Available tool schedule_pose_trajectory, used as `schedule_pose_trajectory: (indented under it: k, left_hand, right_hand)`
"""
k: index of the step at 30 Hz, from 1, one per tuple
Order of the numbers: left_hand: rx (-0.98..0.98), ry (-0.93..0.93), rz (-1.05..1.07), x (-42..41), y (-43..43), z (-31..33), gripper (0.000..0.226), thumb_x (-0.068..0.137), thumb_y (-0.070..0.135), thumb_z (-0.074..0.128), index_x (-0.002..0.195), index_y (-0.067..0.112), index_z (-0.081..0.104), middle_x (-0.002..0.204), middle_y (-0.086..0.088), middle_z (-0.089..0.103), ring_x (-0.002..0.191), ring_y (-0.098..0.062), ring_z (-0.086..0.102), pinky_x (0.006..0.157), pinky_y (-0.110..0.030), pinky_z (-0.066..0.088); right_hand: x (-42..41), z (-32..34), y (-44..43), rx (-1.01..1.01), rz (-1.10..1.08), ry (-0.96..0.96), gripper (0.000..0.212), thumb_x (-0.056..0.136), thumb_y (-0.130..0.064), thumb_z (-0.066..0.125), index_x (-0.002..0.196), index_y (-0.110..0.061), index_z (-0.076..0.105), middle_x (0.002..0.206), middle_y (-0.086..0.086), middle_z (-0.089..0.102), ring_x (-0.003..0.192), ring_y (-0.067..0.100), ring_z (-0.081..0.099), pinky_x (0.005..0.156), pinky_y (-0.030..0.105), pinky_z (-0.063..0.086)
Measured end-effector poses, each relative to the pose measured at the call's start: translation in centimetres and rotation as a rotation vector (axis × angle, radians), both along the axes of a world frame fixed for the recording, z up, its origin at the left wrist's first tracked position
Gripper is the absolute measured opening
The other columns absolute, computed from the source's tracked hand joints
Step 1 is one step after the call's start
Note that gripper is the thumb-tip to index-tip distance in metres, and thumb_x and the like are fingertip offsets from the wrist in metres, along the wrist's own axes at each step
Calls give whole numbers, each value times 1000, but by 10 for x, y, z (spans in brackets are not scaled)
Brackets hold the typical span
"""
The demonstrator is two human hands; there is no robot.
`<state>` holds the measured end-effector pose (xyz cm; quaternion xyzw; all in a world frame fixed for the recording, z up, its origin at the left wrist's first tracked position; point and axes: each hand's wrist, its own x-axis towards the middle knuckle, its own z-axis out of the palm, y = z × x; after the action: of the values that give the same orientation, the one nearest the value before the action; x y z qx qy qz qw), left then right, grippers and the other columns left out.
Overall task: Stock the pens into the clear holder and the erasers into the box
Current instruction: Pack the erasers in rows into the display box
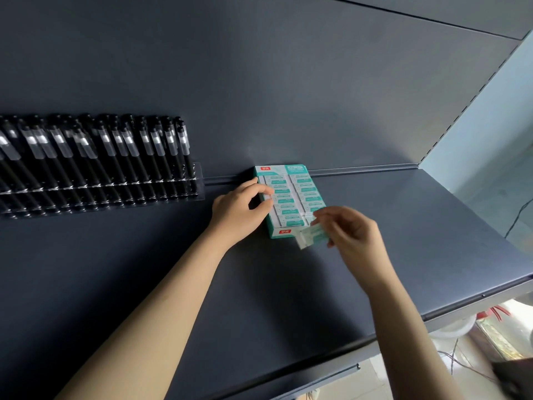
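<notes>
A teal and white eraser box [277, 235] lies flat on the dark shelf against the back wall, filled with two rows of several wrapped erasers [291, 192]. My left hand [239, 210] grips the box's left edge, thumb and fingers curled round it. My right hand [350, 233] pinches one eraser [310, 236], blurred, just over the box's near right corner. At the left, the clear holder [121, 194] stands on the shelf, packed with several black pens [115, 151] leaning toward the wall.
The dark shelf [259, 298] runs forward to a metal front edge [450, 310] at the right. A slotted upright [473, 102] bounds the shelf's right side. Below the edge, at the lower right, lie cables and bright objects [496, 336].
</notes>
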<state>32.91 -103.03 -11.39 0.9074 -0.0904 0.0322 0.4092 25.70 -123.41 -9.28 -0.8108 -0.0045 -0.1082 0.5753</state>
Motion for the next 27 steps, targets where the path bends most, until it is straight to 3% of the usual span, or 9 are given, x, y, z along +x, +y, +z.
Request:
schedule_pose_trajectory:
  k: [3, 8, 11, 16, 20, 23, 27]
  left_hand:
    - [15, 10, -9, -2, -1, 1, 25, 92, 48, 55, 114, 36, 59, 149, 19, 40, 135, -5, 38, 114, -34, 22]
    - [138, -11, -64, -2, -4, -2, 47, 83, 56, 62, 123, 35, 47, 149, 21, 32, 134, -4, 34, 110, -33, 16]
    - [150, -2, -69, 0, -3, -4, 47, 83, 56, 62, 122, 36, 46, 150, 21, 30, 134, -4, 34, 112, -36, 16]
    - [162, -1, -74, 1, -3, -7, 46, 83, 58, 61, 121, 39, 44, 151, 21, 29, 134, -5, 35, 114, -39, 16]
    - [159, -5, -86, 3, -2, -10, 47, 81, 61, 60, 119, 41, 43, 152, 20, 29, 136, -6, 34, 114, -42, 16]
    - [147, 1, -87, 3, -2, -9, 52, 74, 66, 53, 118, 41, 43, 151, 20, 29, 135, -6, 35, 114, -43, 17]
    - [147, 6, -87, 2, -2, -8, 51, 77, 63, 56, 119, 39, 43, 151, 19, 29, 135, -7, 34, 115, -41, 16]
  right_hand:
    - [16, 6, -18, 39, -64, -10, 10, 94, -4, 61, 89, -10, 68, 81, 3, 74, 58, 4, 59, 53, 20, 49]
    - [35, 6, -32, 62, -138, 10, 13, 94, -10, 62, 83, -8, 67, 84, 5, 74, 69, 10, 67, 60, 22, 54]
    - [38, 7, -34, -43, -93, 58, 8, 91, -9, 67, 83, -8, 71, 84, 2, 73, 63, 6, 66, 55, 19, 51]
    - [38, 8, -42, -134, 81, 183, 17, 86, -10, 73, 102, -13, 73, 97, 1, 74, 78, 13, 71, 62, 21, 55]
    - [42, 3, -47, -315, 70, 128, 19, 82, -14, 78, 98, -22, 73, 98, -3, 72, 79, 15, 64, 66, 25, 56]
    - [42, -1, -47, -374, 90, 74, 13, 82, -15, 77, 91, -24, 74, 100, -4, 66, 83, 18, 62, 64, 19, 53]
    - [34, -13, -40, -271, 81, -3, 14, 84, -9, 73, 92, -21, 74, 104, -4, 62, 86, 17, 63, 73, 22, 56]
